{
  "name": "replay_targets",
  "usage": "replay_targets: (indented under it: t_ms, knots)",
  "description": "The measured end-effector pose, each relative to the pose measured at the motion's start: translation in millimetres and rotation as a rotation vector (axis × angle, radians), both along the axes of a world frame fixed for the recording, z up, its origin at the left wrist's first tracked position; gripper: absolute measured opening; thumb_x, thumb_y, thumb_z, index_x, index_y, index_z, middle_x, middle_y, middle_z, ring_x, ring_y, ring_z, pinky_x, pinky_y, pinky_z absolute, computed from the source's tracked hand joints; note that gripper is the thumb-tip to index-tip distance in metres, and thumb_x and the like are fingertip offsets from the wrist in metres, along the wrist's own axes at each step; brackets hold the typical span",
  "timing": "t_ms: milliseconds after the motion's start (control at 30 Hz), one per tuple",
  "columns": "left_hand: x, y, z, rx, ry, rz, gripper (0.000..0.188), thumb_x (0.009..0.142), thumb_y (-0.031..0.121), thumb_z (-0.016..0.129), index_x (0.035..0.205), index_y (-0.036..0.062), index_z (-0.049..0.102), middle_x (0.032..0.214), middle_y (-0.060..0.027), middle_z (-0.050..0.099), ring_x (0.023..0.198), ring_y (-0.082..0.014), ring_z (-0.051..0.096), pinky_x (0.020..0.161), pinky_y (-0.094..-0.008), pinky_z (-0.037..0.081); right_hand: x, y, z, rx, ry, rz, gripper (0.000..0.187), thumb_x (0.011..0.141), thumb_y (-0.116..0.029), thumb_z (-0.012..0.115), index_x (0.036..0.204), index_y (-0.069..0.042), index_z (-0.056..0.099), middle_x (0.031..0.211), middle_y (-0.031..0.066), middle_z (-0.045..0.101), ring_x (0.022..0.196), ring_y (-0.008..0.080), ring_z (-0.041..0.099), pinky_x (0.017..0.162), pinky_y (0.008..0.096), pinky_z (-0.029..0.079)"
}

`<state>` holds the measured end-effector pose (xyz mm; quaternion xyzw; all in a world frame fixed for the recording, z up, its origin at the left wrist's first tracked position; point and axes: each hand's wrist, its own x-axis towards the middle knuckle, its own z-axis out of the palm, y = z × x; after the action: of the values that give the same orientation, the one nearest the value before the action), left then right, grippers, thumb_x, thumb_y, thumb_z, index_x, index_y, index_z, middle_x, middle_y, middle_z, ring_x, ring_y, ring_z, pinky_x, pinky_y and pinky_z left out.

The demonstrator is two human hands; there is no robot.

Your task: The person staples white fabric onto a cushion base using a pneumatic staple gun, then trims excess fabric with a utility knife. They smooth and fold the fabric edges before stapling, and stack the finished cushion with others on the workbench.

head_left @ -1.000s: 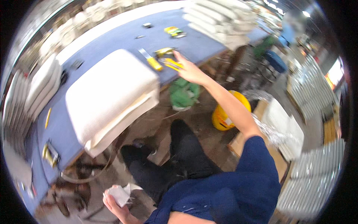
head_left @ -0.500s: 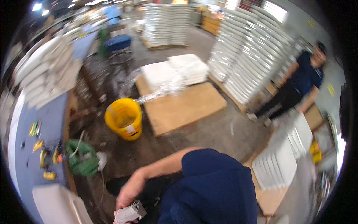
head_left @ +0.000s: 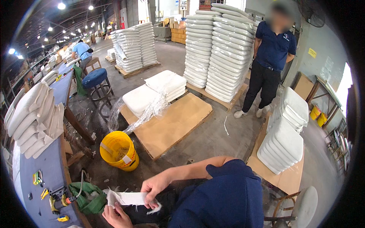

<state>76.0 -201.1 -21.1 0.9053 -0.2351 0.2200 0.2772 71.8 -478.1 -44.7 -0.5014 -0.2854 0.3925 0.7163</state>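
Observation:
A frayed strip of white fabric (head_left: 131, 198) is stretched between my two hands, low in the view. My right hand (head_left: 151, 189) pinches its right end, and a loose tail hangs below the fingers. At the other end my left hand (head_left: 117, 216) grips the cloth between thumb and fingers. Just left of the strip, a green cloth bag (head_left: 88, 197) hangs by the bench edge. Close by on the blue-covered workbench (head_left: 32, 163) lie a yellow-and-black staple gun (head_left: 55, 205) and small yellow tools, one of them a cutter (head_left: 45, 193).
A yellow bucket (head_left: 119, 151) with scraps stands ahead, beside a cardboard-topped pallet (head_left: 171, 121) bearing white cushions (head_left: 142, 95). Tall wrapped cushion stacks (head_left: 230, 57) rise behind. A person (head_left: 272, 53) stands at the right, near more cushions (head_left: 281, 148). Cushions (head_left: 34, 117) also lie on the bench.
The strip, bunched near the lower edge before, is now spread out between both hands, which are higher in view. The view has shifted. The person at the right now stands upright, hands behind the back.

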Motion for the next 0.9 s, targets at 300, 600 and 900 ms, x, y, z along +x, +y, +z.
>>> replay_targets:
  t_ms: [300,600,900]
  knots:
    - [-71.0,12.1,-86.1,-0.828,1.151,-0.322,0.034,0.112,0.031,0.051,0.112,0.0005,0.067,0.1,-0.0061,0.067,0.084,-0.0179,0.058,0.079,-0.0372,0.048,2.4,-12.0,22.6,0.341,0.12,-0.381,0.066,0.112,-0.042,0.046,0.165,-0.007,0.032,0.121,0.0144,0.071,0.106,0.0249,0.071,0.098,0.0401,0.053]
    - [-52.4,17.8,-24.6,-0.9,0.766,-0.056,0.02,0.109,0.017,0.061,0.097,0.0021,0.067,0.085,-0.0037,0.066,0.075,-0.0107,0.055,0.068,-0.0268,0.044,-15.3,10.7,-73.0,-0.113,0.041,0.152,0.051,0.11,-0.036,0.062,0.145,0.001,0.059,0.139,0.0061,0.067,0.121,0.0151,0.062,0.109,0.0334,0.046]
    - [-83.0,57.7,-104.3,-1.04,1.451,-0.156,0.065,0.11,0.061,0.046,0.134,0.0019,0.062,0.099,-0.0066,0.066,0.09,-0.0207,0.059,0.084,-0.0367,0.047,10.1,2.2,-33.4,0.345,0.279,-0.272,0.078,0.106,-0.031,0.067,0.168,-0.007,0.026,0.132,0.0067,0.068,0.116,0.0168,0.066,0.092,0.0339,0.054]
